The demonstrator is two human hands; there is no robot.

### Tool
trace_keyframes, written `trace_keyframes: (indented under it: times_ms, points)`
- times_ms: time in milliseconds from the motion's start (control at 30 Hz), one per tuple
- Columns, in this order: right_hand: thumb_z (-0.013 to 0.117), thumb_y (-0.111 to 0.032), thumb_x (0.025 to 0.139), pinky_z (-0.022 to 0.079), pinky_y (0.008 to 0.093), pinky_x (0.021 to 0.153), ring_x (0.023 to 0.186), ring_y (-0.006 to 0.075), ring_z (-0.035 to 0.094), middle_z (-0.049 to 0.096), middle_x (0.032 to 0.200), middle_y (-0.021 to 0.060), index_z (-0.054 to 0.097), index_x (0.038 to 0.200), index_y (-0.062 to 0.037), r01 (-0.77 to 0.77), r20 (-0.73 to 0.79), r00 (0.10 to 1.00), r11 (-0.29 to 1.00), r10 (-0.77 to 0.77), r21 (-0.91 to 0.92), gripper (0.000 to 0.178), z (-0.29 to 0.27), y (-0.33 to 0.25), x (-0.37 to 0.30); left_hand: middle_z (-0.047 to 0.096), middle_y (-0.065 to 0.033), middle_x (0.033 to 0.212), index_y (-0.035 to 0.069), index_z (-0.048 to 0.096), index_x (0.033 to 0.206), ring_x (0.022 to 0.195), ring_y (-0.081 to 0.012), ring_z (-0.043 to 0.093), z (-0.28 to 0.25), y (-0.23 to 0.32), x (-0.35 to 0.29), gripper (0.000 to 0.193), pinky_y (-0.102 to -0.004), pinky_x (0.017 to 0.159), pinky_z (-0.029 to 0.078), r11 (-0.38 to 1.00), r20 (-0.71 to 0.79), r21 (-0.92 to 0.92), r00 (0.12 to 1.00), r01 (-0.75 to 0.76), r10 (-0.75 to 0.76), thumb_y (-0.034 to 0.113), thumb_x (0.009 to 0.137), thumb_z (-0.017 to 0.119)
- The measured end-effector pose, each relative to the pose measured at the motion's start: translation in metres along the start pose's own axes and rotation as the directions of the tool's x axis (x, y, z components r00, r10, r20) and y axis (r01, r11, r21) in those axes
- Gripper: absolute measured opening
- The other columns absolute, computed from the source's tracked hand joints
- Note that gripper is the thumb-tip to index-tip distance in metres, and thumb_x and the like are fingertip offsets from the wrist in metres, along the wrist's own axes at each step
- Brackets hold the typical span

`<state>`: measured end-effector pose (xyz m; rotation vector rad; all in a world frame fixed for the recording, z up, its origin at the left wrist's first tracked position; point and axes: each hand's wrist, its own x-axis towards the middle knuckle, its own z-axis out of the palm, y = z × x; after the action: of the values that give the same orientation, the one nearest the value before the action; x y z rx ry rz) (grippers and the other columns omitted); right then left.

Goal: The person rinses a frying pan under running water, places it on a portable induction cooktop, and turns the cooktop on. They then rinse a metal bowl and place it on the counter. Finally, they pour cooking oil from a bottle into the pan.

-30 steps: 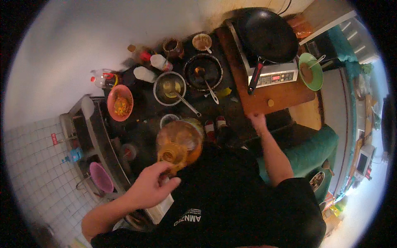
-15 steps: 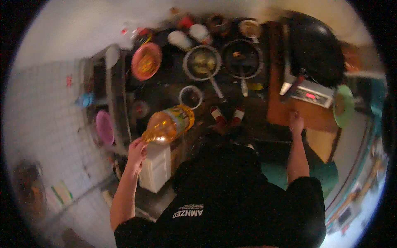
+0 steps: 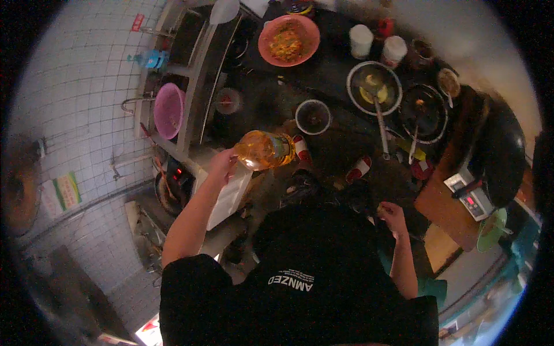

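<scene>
My left hand (image 3: 222,164) grips a large clear bottle of golden cooking oil (image 3: 259,151) near its neck end, and the bottle lies tilted nearly on its side in the air. White boxes (image 3: 228,199) stand just below that hand. In front of my right hip, my right hand (image 3: 393,218) is closed, with a small yellowish thing (image 3: 381,209) showing at its fingertips, too small to name. Beyond the oil bottle is a round bowl with dark contents (image 3: 313,117).
A pink bowl of food (image 3: 288,40), two white tubs, a pan with yellowish pieces (image 3: 374,88) and a black pan (image 3: 424,114) stand on the dark counter. To the right, a scale (image 3: 470,196) sits by a brown board. A purple basin (image 3: 169,111) is at the left sink.
My view has swung to the left, so the counter things appear farther right. My right hand has drawn back from the brown board towards my body. The oil bottle stays in my left hand.
</scene>
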<state>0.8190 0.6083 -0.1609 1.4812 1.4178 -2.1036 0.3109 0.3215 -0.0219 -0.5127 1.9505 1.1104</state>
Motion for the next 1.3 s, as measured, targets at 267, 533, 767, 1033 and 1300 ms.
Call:
trace_keyframes:
  times_ms: [267,533,767,1033,1300]
  points:
    - [0.069,-0.025,0.091,0.050,0.0291,0.068,0.073,0.0109,0.058,0.064,0.082,0.0020,0.064,0.110,0.0012,-0.110,-0.069,0.992,0.994,0.109,-0.008,0.033,0.131,-0.026,0.050,0.053,0.0010,0.076,0.016,0.060,0.086,0.053,-0.0099,0.040,-0.019,-0.041,0.223,0.016,-0.0244,0.045,0.027,0.994,0.226,0.081,0.970,0.076,-0.093,0.031,0.084,0.060]
    - [0.069,-0.022,0.091,0.048,0.0282,0.066,0.075,0.0111,0.057,0.064,0.085,0.0022,0.065,0.098,-0.0005,-0.269,-0.022,0.963,0.948,0.269,-0.172,0.023,0.236,-0.056,0.139,0.051,-0.0024,0.068,0.012,0.062,0.085,0.056,-0.0168,0.044,0.032,-0.094,0.449,0.026,-0.0338,0.049,0.034,0.999,0.206,0.042,0.979,-0.018,0.009,0.038,0.079,0.063]
    - [0.072,-0.021,0.088,0.053,0.0370,0.083,0.091,0.0198,0.065,0.068,0.097,0.0091,0.063,0.113,-0.0001,0.037,0.114,0.993,0.909,0.012,-0.414,0.034,0.319,-0.102,0.269,0.053,-0.0082,0.134,0.014,0.053,0.135,0.115,-0.0230,0.055,0.078,-0.086,0.573,0.052,-0.0449,0.077,0.053,0.791,0.219,0.176,0.807,-0.586,0.548,0.022,0.086,0.066]
    - [0.072,-0.014,0.088,0.054,0.0343,0.082,0.096,0.0219,0.065,0.067,0.109,0.0104,0.061,0.120,-0.0011,0.124,0.039,0.992,0.899,-0.119,-0.420,0.037,0.386,-0.144,0.408,0.056,-0.0121,0.128,0.013,0.056,0.130,0.107,-0.0281,0.059,0.110,-0.103,0.614,0.046,-0.0457,0.078,0.053,0.682,0.376,0.413,0.795,-0.603,0.476,0.023,0.086,0.065]
    - [0.066,-0.024,0.091,0.052,0.0424,0.088,0.103,0.0327,0.063,0.061,0.124,0.0185,0.062,0.124,-0.0075,0.402,0.268,0.902,0.433,-0.339,-0.807,0.037,0.444,-0.165,0.549,0.061,-0.0160,0.121,0.012,0.060,0.125,0.099,-0.0335,0.063,0.114,-0.125,0.561,0.041,-0.0465,0.078,0.053,0.726,0.290,0.361,0.810,-0.586,0.510,0.024,0.086,0.064]
